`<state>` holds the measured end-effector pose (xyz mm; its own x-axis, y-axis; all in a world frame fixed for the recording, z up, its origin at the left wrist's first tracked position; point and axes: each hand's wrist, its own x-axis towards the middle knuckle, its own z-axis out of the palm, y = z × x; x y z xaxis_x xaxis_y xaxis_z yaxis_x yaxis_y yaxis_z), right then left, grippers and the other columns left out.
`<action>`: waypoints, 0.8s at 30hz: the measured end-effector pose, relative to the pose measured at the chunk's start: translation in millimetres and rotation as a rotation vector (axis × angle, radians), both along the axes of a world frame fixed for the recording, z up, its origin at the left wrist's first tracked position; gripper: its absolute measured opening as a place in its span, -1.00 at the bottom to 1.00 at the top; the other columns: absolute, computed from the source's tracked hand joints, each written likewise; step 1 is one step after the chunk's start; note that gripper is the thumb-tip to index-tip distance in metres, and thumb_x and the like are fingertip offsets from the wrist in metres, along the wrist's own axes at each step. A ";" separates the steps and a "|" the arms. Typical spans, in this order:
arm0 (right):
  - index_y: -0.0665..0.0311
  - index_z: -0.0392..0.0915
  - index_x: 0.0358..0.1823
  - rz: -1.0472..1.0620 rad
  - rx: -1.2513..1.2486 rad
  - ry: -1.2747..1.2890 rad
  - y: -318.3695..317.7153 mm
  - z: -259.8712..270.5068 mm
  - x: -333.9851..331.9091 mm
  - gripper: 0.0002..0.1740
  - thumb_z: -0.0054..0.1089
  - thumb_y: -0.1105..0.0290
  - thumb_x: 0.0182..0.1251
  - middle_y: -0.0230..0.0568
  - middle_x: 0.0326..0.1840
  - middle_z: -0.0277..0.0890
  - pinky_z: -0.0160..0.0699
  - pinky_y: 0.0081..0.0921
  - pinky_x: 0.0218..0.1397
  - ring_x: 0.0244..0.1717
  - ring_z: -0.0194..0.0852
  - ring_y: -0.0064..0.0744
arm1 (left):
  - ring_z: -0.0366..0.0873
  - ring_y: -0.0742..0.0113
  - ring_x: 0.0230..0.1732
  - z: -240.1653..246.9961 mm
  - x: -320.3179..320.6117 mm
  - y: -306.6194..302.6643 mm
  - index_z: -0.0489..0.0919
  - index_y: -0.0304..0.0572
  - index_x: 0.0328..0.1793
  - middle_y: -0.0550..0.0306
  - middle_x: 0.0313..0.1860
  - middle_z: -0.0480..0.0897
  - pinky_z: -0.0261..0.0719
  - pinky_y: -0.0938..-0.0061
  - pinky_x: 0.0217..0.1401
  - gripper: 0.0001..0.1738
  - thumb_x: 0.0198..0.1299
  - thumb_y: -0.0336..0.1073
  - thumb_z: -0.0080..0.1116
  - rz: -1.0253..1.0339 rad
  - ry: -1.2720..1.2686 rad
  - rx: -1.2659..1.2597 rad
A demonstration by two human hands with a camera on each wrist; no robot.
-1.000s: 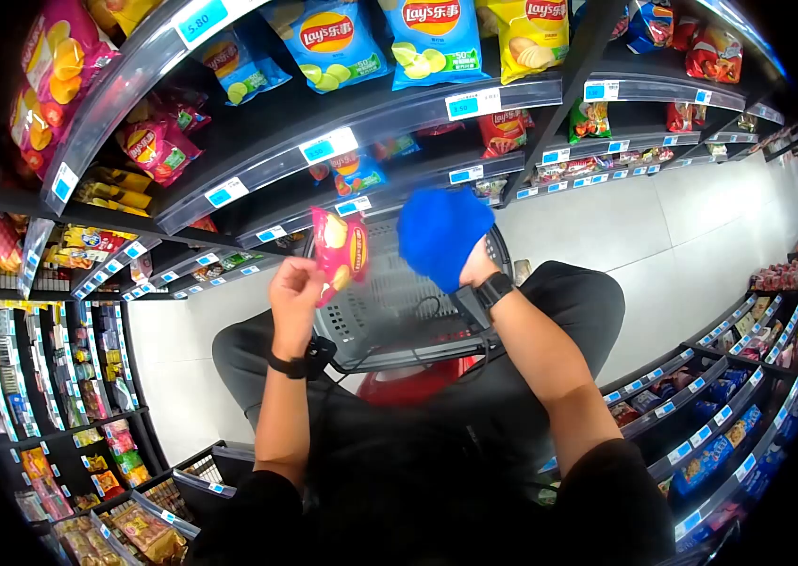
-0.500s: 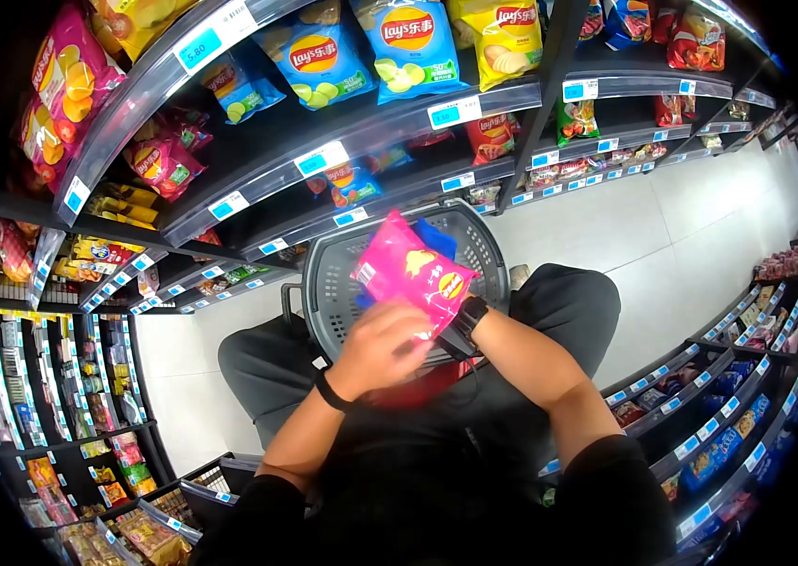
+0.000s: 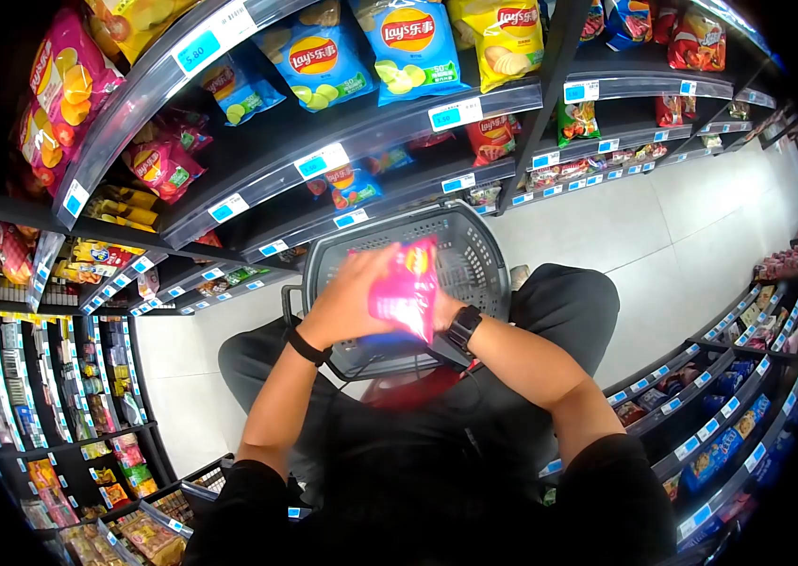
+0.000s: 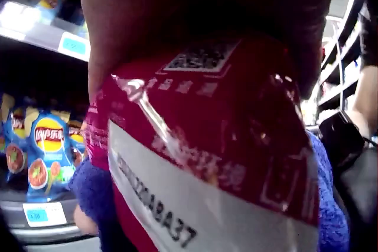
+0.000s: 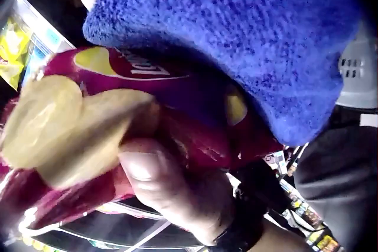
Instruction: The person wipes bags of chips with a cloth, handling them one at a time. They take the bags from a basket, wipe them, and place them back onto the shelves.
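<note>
A shiny pink bag of Lay's potato chips (image 3: 406,294) is up over the shopping basket, blurred in the head view. My left hand (image 3: 354,294) grips it, with the left thumb (image 5: 144,172) pressed across the printed front in the right wrist view. A fuzzy blue cloth (image 5: 236,45) lies along the bag in my right hand (image 3: 446,309), mostly hidden behind the bag. In the left wrist view, the bag's back (image 4: 201,140) shows a white strip and a code, and the blue cloth (image 4: 333,199) sticks out on both sides.
The grey basket (image 3: 484,259) stands between my knees, against the snack shelves (image 3: 272,198). Blue Lay's bags (image 3: 413,47) and a yellow bag (image 3: 509,47) stand on the shelf ahead. Pale floor tiles (image 3: 644,217) stretch away right, with more shelving (image 3: 701,424) at the lower right.
The chip bag, apart from the cloth at the left a second ago, has come over to the right hand and turned. My left hand has moved up and right along it. The cloth is now largely covered.
</note>
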<state>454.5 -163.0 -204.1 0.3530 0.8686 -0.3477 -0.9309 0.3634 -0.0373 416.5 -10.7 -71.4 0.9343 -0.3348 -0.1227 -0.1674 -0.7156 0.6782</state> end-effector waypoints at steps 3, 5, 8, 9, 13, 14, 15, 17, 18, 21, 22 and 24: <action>0.16 0.47 0.19 0.051 0.173 -0.027 4.1 -13.4 8.6 -0.33 -0.27 -0.27 0.51 -0.22 0.09 0.59 0.57 -0.27 0.21 0.08 0.58 -0.32 | 0.42 0.12 0.38 -27.3 -2.1 10.9 0.18 -0.25 0.56 -0.10 0.33 0.46 0.39 0.32 0.39 0.21 -0.31 -0.33 0.61 0.280 -0.075 -0.324; 0.12 0.51 0.10 0.115 0.312 -0.059 2.2 -27.2 14.5 -0.43 -0.21 -0.20 0.53 -0.30 -0.01 0.60 0.59 -0.35 0.09 -0.02 0.58 -0.39 | 0.47 0.13 0.33 -42.9 -6.2 18.0 0.15 -0.21 0.59 -0.07 0.31 0.48 0.46 0.30 0.34 0.18 -0.20 -0.35 0.59 0.508 -0.096 -0.568; 0.09 0.52 -0.01 0.115 0.238 -0.019 2.7 -24.8 19.5 -0.60 -0.07 -0.07 0.53 -0.40 -0.15 0.59 0.59 -0.41 -0.05 -0.15 0.56 -0.47 | 0.47 0.18 0.33 -54.2 -16.5 33.7 0.16 -0.23 0.56 -0.01 0.36 0.45 0.46 0.27 0.38 -0.14 0.18 -0.31 0.33 0.722 -0.097 -1.069; 0.09 0.51 0.02 0.087 0.196 -0.026 1.9 -20.3 21.9 -0.60 -0.07 -0.06 0.53 -0.39 -0.12 0.58 0.58 -0.41 -0.03 -0.12 0.55 -0.47 | 0.47 0.18 0.33 -57.9 -23.0 43.3 0.17 -0.24 0.55 0.00 0.37 0.44 0.46 0.24 0.38 -0.26 0.30 -0.28 0.22 0.794 -0.086 -1.205; 0.10 0.46 0.13 -0.069 0.030 -0.351 -4.9 1.1 39.0 -0.59 -0.09 -0.02 0.54 -0.36 -0.02 0.54 0.54 -0.42 0.05 -0.04 0.52 -0.46 | 0.52 0.12 0.29 -52.5 -33.5 65.6 0.27 -0.15 0.47 0.02 0.31 0.51 0.49 0.14 0.36 -0.37 0.49 0.12 -0.14 0.840 0.091 -1.594; 0.10 0.45 0.16 -0.123 -0.042 -0.535 -4.8 4.6 43.8 -0.59 -0.10 -0.01 0.54 -0.35 0.01 0.53 0.53 -0.43 0.07 -0.01 0.51 -0.46 | 0.53 0.09 0.28 -50.9 -32.1 65.9 0.31 -0.11 0.45 0.02 0.31 0.52 0.50 0.08 0.35 -0.33 0.45 0.21 -0.12 0.862 0.141 -1.620; 0.10 0.43 0.19 -0.178 -0.130 -0.731 -3.4 7.2 48.7 -0.58 -0.10 0.00 0.54 -0.34 0.04 0.52 0.52 -0.43 0.09 0.01 0.50 -0.46 | 0.52 0.08 0.29 -52.3 -33.5 65.5 0.32 -0.09 0.45 0.01 0.31 0.53 0.48 0.06 0.36 -0.31 0.43 0.24 -0.10 0.835 0.257 -1.692; 0.10 0.41 0.24 -0.278 -0.281 -1.020 1.2 7.8 56.5 -0.57 -0.11 0.02 0.54 -0.32 0.09 0.50 0.50 -0.43 0.13 0.05 0.49 -0.46 | 0.51 0.07 0.31 -56.4 -35.8 61.7 0.33 -0.05 0.46 0.01 0.33 0.53 0.45 0.00 0.38 -0.27 0.39 0.29 -0.06 0.767 0.496 -1.825; 0.11 0.39 0.27 -0.308 -0.286 -1.024 5.2 5.7 56.9 -0.56 -0.11 0.04 0.54 -0.31 0.11 0.49 0.49 -0.44 0.15 0.07 0.48 -0.46 | 0.50 0.04 0.32 -58.2 -35.5 50.1 0.37 -0.05 0.44 0.00 0.32 0.54 0.43 -0.03 0.40 -0.23 0.33 0.33 0.00 0.815 0.561 -1.816; 0.12 0.34 0.37 -0.314 -0.181 -0.866 20.2 -3.6 32.1 -0.50 -0.07 0.06 0.52 -0.25 0.20 0.45 0.44 -0.35 0.23 0.15 0.45 -0.37 | 0.43 0.01 0.39 -67.3 -35.1 27.7 0.32 0.01 0.51 0.03 0.39 0.48 0.35 -0.06 0.44 -0.17 0.31 0.39 -0.05 0.632 0.835 -1.882; 0.12 0.32 0.40 -0.215 -0.238 -0.938 24.3 7.1 14.7 -0.45 -0.03 0.05 0.49 -0.20 0.27 0.42 0.39 -0.25 0.29 0.21 0.43 -0.26 | 0.36 0.01 0.44 -75.5 -36.5 22.8 0.28 0.03 0.54 0.04 0.45 0.42 0.30 -0.04 0.48 -0.18 0.34 0.38 -0.10 0.552 0.850 -1.909; 0.14 0.33 0.41 -0.143 -0.457 -1.595 15.4 37.3 -4.3 -0.34 0.09 0.02 0.36 -0.07 0.48 0.19 0.09 0.04 0.44 0.43 0.15 0.05 | 0.16 0.02 0.58 -98.3 -46.3 7.3 0.14 0.08 0.63 0.06 0.59 0.21 0.16 0.03 0.58 -0.20 0.42 0.35 -0.28 0.649 0.541 -1.747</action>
<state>450.2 -147.6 -166.8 0.6423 0.7351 0.2171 0.1818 0.1290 -0.9748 370.2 -3.4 -169.7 0.9304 -0.0608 -0.3615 0.2416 0.8435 0.4798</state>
